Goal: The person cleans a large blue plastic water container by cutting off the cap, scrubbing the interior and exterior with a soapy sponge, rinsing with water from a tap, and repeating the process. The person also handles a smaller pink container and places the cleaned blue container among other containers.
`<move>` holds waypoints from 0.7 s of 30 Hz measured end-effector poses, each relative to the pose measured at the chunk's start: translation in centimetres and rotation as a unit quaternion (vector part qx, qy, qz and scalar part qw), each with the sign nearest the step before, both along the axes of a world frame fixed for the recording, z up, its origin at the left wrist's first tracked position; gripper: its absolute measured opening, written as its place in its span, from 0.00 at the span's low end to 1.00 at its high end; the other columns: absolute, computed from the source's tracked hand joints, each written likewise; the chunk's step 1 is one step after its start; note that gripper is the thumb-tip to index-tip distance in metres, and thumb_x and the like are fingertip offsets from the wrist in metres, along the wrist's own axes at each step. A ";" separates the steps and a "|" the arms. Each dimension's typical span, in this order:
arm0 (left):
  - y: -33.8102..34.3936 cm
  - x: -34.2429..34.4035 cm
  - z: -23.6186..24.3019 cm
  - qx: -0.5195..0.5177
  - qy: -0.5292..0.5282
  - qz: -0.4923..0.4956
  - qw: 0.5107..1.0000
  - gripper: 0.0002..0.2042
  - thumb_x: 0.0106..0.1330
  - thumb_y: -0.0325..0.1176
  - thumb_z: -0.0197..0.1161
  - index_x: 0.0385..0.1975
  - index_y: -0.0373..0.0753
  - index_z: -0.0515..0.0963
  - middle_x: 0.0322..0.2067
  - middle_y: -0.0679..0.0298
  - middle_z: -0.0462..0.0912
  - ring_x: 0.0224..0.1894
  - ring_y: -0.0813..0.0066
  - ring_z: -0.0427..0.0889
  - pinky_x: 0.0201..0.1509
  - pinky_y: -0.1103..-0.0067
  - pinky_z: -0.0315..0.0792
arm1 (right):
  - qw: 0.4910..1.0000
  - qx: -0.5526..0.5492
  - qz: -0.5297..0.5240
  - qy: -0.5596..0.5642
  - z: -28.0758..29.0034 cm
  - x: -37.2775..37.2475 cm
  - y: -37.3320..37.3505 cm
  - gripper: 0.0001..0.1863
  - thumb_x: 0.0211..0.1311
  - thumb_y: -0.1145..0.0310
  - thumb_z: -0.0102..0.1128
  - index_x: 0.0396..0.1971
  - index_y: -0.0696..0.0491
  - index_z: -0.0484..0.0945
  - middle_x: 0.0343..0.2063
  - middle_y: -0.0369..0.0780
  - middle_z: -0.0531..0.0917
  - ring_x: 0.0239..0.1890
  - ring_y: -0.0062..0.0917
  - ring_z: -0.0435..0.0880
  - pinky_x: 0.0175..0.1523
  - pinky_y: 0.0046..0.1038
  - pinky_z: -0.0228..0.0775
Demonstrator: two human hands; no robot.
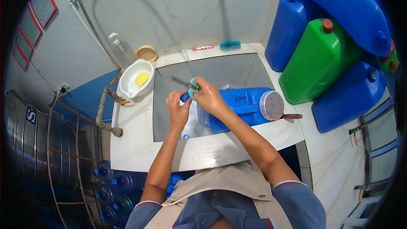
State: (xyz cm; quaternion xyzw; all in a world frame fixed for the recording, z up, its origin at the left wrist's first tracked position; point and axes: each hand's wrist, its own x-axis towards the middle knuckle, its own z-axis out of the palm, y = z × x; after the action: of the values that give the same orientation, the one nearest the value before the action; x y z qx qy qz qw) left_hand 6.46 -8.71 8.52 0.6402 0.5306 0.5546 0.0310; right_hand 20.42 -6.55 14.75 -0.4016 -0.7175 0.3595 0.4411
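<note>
My right hand (208, 97) grips teal-handled scissors (193, 88) above the sink (214, 73), and their grey blades point up and left. Just beside it, my left hand (178, 107) is closed on a small blue piece (185, 96), which looks like a cap; its lower part is hidden by fingers. Both hands nearly touch. Under them, clear plastic bottles (202, 129) lie in the sink, partly covered by my forearms. To the right, a blue jerrycan (239, 98) lies across the sink, with a round clear container (271, 105) at its right end.
A white basin (125, 85) holding a yellow sponge (141, 79) stands on the left ledge, near pipes with orange-handled taps (125, 101). A blue brush (230, 45) lies along the back ledge. Green (311, 61) and blue jerrycans (348, 97) crowd the right counter.
</note>
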 end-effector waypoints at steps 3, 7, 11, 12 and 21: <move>0.4 -0.2 0.3 0.001 0.095 0.036 0.995 0.07 0.48 0.27 0.64 0.26 0.36 0.75 0.28 0.62 0.77 0.37 0.63 0.72 0.49 0.70 0.58 | 0.991 0.113 0.035 -0.060 -0.6 0.1 0.7 0.13 0.51 0.79 0.56 0.38 0.60 0.67 0.29 0.52 0.78 0.34 0.51 0.76 0.38 0.42 0.67; 0.2 -0.1 0.1 -0.036 0.150 0.047 0.987 0.06 0.48 0.27 0.65 0.24 0.36 0.75 0.27 0.61 0.77 0.39 0.62 0.72 0.49 0.69 0.58 | 0.983 0.139 0.021 -0.117 -0.3 -0.4 0.9 0.13 0.50 0.81 0.55 0.37 0.60 0.67 0.31 0.53 0.77 0.36 0.53 0.75 0.39 0.44 0.67; 0.7 0.2 0.4 0.011 0.144 0.050 0.988 0.06 0.47 0.27 0.65 0.24 0.36 0.75 0.27 0.61 0.76 0.39 0.62 0.72 0.50 0.69 0.57 | 0.976 0.182 -0.020 -0.120 -1.0 -0.6 1.1 0.13 0.49 0.82 0.55 0.36 0.61 0.66 0.31 0.54 0.77 0.36 0.53 0.76 0.40 0.46 0.68; 0.8 0.3 0.7 0.023 0.135 0.042 0.990 0.07 0.47 0.27 0.66 0.24 0.36 0.75 0.27 0.60 0.76 0.38 0.62 0.72 0.51 0.69 0.57 | 0.973 0.197 -0.036 -0.113 -1.4 -0.6 1.4 0.13 0.49 0.82 0.55 0.36 0.60 0.66 0.31 0.54 0.77 0.36 0.53 0.76 0.40 0.46 0.68; -0.2 -0.3 2.0 -0.195 -0.440 -0.248 0.840 0.09 0.55 0.28 0.69 0.32 0.39 0.75 0.30 0.70 0.77 0.37 0.84 0.73 0.43 0.83 0.67 | 0.987 0.081 -0.128 -0.058 -4.8 2.4 6.4 0.13 0.53 0.75 0.60 0.38 0.61 0.70 0.31 0.54 0.80 0.37 0.50 0.79 0.40 0.41 0.70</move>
State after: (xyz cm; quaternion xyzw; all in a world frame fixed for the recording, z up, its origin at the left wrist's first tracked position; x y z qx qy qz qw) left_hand 6.11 -8.95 10.51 0.4194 0.3814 0.6371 0.5222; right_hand 22.86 -0.13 9.92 -0.4733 -0.7111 0.2165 0.4726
